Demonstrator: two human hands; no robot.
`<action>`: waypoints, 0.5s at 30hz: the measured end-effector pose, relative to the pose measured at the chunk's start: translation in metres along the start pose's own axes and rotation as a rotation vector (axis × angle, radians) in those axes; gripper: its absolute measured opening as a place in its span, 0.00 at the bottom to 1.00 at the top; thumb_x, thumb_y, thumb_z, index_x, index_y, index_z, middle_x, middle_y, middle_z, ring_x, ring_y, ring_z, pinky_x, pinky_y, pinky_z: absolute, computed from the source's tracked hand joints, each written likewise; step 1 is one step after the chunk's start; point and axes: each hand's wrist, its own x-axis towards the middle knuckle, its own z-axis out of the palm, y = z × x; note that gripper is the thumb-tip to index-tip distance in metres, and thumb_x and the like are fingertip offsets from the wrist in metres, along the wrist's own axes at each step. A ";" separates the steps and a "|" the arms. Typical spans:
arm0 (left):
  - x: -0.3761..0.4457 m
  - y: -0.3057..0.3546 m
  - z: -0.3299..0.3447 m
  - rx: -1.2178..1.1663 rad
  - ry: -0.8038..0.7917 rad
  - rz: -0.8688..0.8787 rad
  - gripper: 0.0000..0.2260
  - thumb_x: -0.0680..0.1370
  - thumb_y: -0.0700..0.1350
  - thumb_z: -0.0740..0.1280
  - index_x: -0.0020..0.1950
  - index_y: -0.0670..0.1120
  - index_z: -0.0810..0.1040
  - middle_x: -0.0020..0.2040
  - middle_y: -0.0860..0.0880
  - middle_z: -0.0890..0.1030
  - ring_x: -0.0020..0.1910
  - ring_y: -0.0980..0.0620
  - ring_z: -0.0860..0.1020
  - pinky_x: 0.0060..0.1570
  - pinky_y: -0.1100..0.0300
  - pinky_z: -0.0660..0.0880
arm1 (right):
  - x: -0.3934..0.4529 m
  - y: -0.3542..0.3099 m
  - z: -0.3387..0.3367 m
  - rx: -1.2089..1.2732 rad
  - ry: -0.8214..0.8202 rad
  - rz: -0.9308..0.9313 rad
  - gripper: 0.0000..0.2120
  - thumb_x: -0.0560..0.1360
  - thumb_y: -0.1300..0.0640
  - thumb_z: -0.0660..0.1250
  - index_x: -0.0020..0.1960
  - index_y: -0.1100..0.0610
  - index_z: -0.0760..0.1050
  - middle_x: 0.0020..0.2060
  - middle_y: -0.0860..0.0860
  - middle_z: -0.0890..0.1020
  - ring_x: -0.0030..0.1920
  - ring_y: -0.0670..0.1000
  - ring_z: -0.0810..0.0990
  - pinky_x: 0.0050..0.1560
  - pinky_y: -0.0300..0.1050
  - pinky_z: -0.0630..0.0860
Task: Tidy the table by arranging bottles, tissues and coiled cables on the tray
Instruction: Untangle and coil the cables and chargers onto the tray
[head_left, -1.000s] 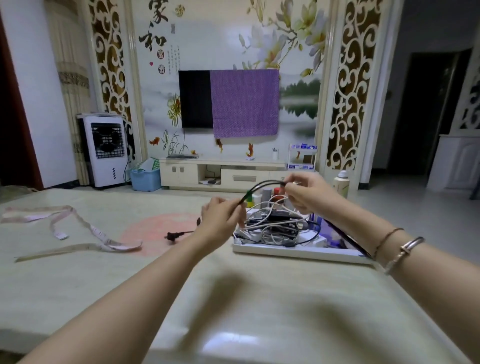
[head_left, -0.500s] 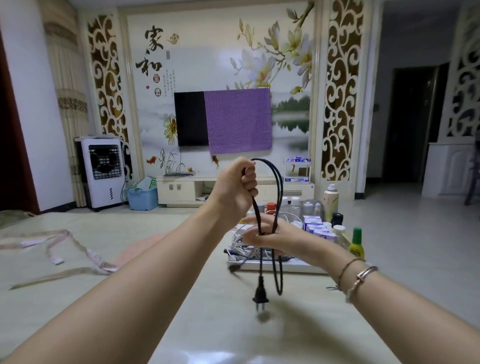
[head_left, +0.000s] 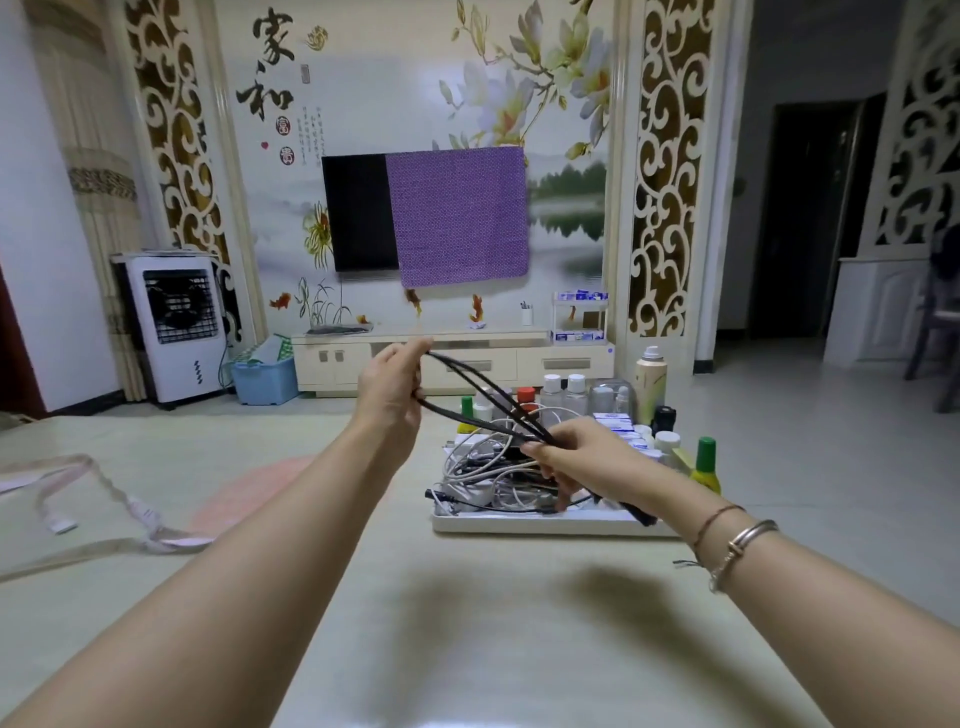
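Both hands grip a looped black cable (head_left: 480, 400) at frame centre, left hand (head_left: 392, 387) curled round its upper bend, right hand (head_left: 574, 457) pinching the gathered strands just above the white tray (head_left: 540, 522), where tangled cables (head_left: 493, 475) lie before bottles (head_left: 563, 392) on the tabletop (head_left: 467, 623).

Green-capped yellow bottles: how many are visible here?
2. One small green-capped yellow bottle stands at the white tray's far left corner, behind the cables; another stands right of the tray. Others may be hidden.
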 end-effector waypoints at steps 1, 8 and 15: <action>0.004 -0.006 -0.005 0.044 0.009 0.021 0.15 0.76 0.41 0.68 0.33 0.48 0.68 0.23 0.55 0.63 0.27 0.56 0.59 0.32 0.62 0.58 | 0.001 0.001 -0.004 -0.016 0.030 0.001 0.16 0.78 0.52 0.66 0.34 0.57 0.73 0.24 0.49 0.73 0.23 0.49 0.73 0.26 0.38 0.72; 0.021 -0.059 -0.030 0.571 0.013 0.289 0.13 0.82 0.47 0.59 0.40 0.42 0.73 0.34 0.50 0.71 0.35 0.53 0.67 0.39 0.56 0.67 | 0.038 0.005 -0.028 -0.820 0.189 -0.199 0.10 0.80 0.47 0.61 0.44 0.51 0.73 0.38 0.48 0.80 0.39 0.51 0.77 0.38 0.46 0.74; 0.010 -0.112 -0.029 0.886 -0.091 0.514 0.11 0.81 0.49 0.59 0.41 0.46 0.70 0.35 0.49 0.73 0.37 0.49 0.72 0.38 0.53 0.67 | 0.113 0.030 -0.019 -1.220 0.246 -0.246 0.08 0.77 0.57 0.62 0.57 0.53 0.69 0.51 0.51 0.79 0.55 0.56 0.76 0.56 0.52 0.66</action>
